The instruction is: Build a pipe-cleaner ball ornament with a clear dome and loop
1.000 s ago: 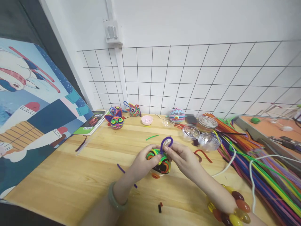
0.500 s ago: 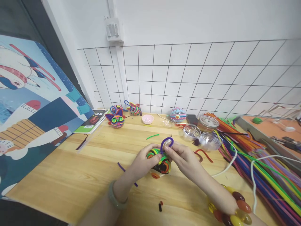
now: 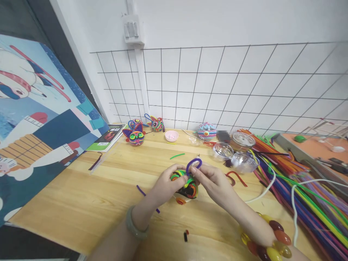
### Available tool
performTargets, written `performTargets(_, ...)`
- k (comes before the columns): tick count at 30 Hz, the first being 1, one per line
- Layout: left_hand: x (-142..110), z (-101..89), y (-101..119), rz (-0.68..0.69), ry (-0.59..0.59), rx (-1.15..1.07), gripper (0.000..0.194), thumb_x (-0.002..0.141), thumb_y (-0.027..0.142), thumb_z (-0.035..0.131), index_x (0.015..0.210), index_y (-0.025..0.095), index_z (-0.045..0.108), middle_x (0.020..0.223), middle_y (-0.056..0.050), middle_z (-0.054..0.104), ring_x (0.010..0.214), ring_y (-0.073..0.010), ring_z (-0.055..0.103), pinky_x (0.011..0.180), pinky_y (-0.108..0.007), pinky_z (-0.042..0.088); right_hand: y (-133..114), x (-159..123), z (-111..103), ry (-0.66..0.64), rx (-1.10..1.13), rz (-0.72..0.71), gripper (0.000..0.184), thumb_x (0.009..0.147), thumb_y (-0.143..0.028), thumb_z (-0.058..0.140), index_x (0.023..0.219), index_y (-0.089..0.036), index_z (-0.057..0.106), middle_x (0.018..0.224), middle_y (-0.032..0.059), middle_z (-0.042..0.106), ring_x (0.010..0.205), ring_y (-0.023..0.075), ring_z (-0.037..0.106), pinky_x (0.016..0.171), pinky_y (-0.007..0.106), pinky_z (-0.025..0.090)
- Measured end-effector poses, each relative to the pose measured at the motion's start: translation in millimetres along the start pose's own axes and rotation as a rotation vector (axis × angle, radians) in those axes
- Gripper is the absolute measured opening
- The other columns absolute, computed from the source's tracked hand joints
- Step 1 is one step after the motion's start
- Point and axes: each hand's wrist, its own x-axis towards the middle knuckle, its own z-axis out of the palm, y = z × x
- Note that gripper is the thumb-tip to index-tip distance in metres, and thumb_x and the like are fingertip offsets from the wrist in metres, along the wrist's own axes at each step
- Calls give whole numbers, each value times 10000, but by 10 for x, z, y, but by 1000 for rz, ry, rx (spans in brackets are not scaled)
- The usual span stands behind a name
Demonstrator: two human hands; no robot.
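Note:
Above the wooden table (image 3: 108,203), my left hand (image 3: 168,183) is closed around a ball-shaped ornament (image 3: 190,190) covered in green, yellow, orange and black pipe cleaner. A purple pipe cleaner loop (image 3: 200,164) stands up from the top of the ornament. My right hand (image 3: 210,177) pinches this loop between thumb and fingers, close against the ornament. An orange round piece (image 3: 180,201) shows at the ornament's lower front. The fingers hide part of its top, and whether the loop is fastened there I cannot tell.
Purple pipe cleaner (image 3: 140,190) lies under my left forearm. Black and red scraps (image 3: 185,236) lie in front. Finished ornaments (image 3: 136,137), a pink dish (image 3: 171,136) and clear plastic shells (image 3: 244,162) stand behind. Pipe cleaner bundles (image 3: 307,203) and a white cable (image 3: 292,197) fill the right.
The view has shifted slightly. Both hands keep nearly the same hold on the ornament and the purple loop.

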Motion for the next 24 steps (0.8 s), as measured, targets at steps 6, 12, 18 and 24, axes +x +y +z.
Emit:
performTargets(6, -6, 2, -16, 8, 21, 5, 290, 795, 300, 585, 1040, 146, 604, 1036, -73, 654, 977, -203, 599, 844, -283, 475, 16, 0, 20, 9, -19, -23, 427, 911, -512, 453, 708, -170, 610, 675, 11, 519, 630, 140, 474, 547, 235, 381)
performTargets(12, -4, 6, -10, 3, 30, -2, 286, 793, 286, 578, 1040, 147, 608, 1036, -80, 653, 978, -210, 596, 856, -300, 475, 13, -10, 36, 28, -26, -18, 439, 907, -506, 460, 633, -175, 550, 625, -9, 459, 588, 127, 425, 527, 237, 349)
performTargets(18, 4, -3, -15, -8, 30, -2, 305, 776, 301, 593, 1040, 150, 613, 1023, -74, 659, 963, -214, 604, 855, -313, 477, -22, -4, 17, -15, 44, 9, 390, 910, -482, 468, 698, -175, 582, 627, -15, 463, 585, 124, 424, 524, 232, 348)
performTargets(24, 2, 0, -4, -17, 4, -30, 300, 782, 311, 598, 1035, 152, 615, 1024, -66, 665, 966, -204, 610, 827, -281, 480, -45, 5, -15, -37, 17, 12, 439, 909, -528, 438, 662, -182, 544, 629, -10, 456, 593, 129, 425, 542, 240, 362)
